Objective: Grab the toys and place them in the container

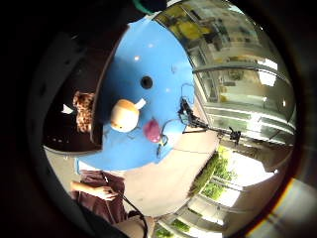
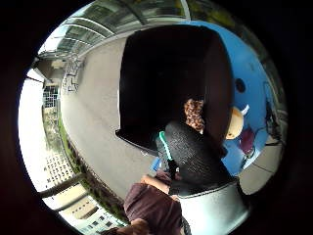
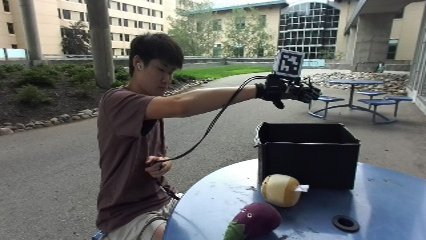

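At the bottom centre of the outside view, a purple eggplant toy (image 3: 256, 221) lies on the round blue table (image 3: 386, 200). Just behind it sits a tan round toy (image 3: 280, 190), resting close against the front wall of the black container (image 3: 309, 162), right of centre. A spotted brown toy (image 2: 194, 113) lies inside the container. Above it, upper right, the person's gloved right hand (image 3: 287, 90) is held out, fingers spread and relaxed, holding nothing.

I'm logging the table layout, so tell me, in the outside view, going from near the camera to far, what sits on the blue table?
Purple toy → round tan toy → black container, with the gloved right hand above it.
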A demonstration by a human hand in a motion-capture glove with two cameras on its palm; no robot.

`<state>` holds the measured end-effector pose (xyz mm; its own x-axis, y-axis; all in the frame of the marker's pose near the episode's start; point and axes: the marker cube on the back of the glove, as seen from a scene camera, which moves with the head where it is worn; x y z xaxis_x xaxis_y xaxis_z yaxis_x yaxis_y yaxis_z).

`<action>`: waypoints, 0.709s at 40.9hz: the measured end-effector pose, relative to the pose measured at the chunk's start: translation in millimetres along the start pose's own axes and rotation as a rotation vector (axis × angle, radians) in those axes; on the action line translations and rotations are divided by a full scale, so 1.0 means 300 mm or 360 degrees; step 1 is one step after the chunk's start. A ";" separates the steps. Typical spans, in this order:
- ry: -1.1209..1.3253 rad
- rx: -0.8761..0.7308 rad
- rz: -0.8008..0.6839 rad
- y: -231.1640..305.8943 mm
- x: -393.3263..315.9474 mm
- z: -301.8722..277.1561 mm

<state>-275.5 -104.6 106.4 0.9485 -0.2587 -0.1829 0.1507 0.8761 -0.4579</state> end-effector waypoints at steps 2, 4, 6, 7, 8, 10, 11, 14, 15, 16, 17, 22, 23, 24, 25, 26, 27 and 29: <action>-0.0057 -0.0007 0.0064 0.045 0.082 -0.007; -0.0175 -0.0002 0.0102 0.093 0.156 -0.018; -0.0255 0.0006 0.0124 0.148 0.251 -0.022; -0.0232 0.0002 0.0158 0.175 0.315 -0.015; -0.0176 -0.0008 0.0218 0.201 0.387 -0.003; -0.0078 -0.0040 0.0361 0.248 0.523 0.024; -0.0061 -0.0054 0.0411 0.269 0.575 0.034; -0.0060 -0.0073 0.0478 0.316 0.683 0.060; -0.0066 -0.0074 0.0500 0.329 0.716 0.071; -0.0075 -0.0072 0.0526 0.342 0.749 0.083; -0.0087 -0.0069 0.0551 0.353 0.781 0.097; -0.0199 0.0046 0.0579 0.390 0.889 0.202; -0.0229 0.0082 0.0571 0.392 0.900 0.228; -0.0258 0.0107 0.0569 0.391 0.908 0.256; -0.0287 0.0118 0.0573 0.389 0.915 0.286; -0.0314 0.0113 0.0581 0.386 0.918 0.320; -0.0339 0.0096 0.0589 0.381 0.919 0.358; -0.0376 0.0041 0.0601 0.369 0.915 0.443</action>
<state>38.6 -24.5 121.2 0.9755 0.1788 -0.1282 -0.2146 0.9021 -0.3744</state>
